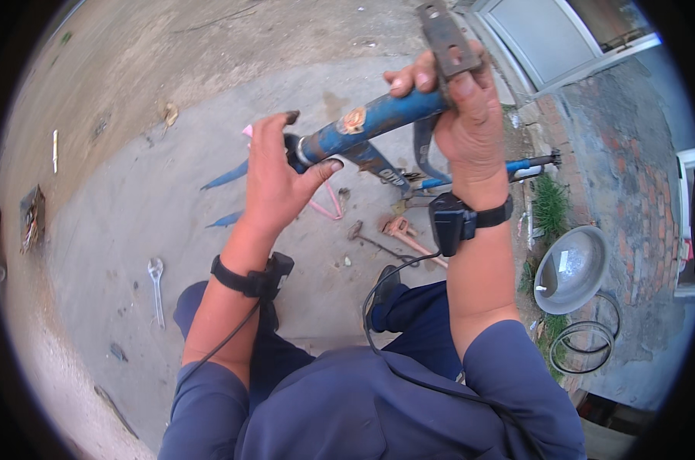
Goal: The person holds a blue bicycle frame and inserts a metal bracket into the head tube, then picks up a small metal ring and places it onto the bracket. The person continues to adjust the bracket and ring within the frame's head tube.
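Raised in front of me is a blue bicycle frame (pixel 386 119), its paint worn, with a sticker on the thick head tube. My left hand (pixel 275 172) wraps around the lower end of this tube at the fork, its thumb lying along the metal. Two pointed blue fork legs (pixel 226 178) stick out to the left behind that hand. At the tube's other end, my right hand (pixel 470 115) grips a rusty metal plate with holes (pixel 446 42), thumb pressed on it and fingers around the tube top. How the plate meets the tube is hidden by my hand.
On the concrete lie a wrench (pixel 156 287), a hammer (pixel 378 245) and a reddish pipe wrench (pixel 410 236). A metal basin (pixel 547 295) and thin rings (pixel 581 345) stand by the brick wall at right. A small box (pixel 31 218) sits far left. Cables run from both wrist straps.
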`<move>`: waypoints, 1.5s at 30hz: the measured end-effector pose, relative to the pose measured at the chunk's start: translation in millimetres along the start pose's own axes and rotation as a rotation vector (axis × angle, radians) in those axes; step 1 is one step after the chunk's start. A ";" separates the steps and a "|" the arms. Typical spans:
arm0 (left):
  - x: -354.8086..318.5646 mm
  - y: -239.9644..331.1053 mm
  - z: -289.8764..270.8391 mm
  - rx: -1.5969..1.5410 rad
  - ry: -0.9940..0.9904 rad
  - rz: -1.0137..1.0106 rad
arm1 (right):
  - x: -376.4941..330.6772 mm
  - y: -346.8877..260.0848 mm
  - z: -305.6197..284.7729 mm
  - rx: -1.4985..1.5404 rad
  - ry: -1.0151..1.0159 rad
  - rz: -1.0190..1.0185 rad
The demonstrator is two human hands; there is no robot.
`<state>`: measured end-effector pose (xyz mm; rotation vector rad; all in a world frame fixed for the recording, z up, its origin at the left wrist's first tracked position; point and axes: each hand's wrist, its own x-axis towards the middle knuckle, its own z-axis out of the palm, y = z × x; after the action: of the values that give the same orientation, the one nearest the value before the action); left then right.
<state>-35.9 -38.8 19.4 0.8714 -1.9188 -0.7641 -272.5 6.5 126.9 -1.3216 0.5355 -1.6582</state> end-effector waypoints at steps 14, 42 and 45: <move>-23.7 -33.5 -24.9 -0.183 -0.626 -0.463 | 2.6 1.9 3.9 -0.087 -0.002 -0.061; -40.8 -39.6 25.3 0.015 -0.126 -0.285 | 1.7 8.9 12.3 -0.183 0.243 -0.079; -38.1 -40.8 19.0 0.022 -0.264 -0.351 | 3.0 6.1 -7.2 -0.049 0.039 -0.028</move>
<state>-27.3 -28.1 -38.0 1.1891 -2.0287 -1.1148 -276.8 -0.4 121.3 -1.3396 0.5863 -1.7064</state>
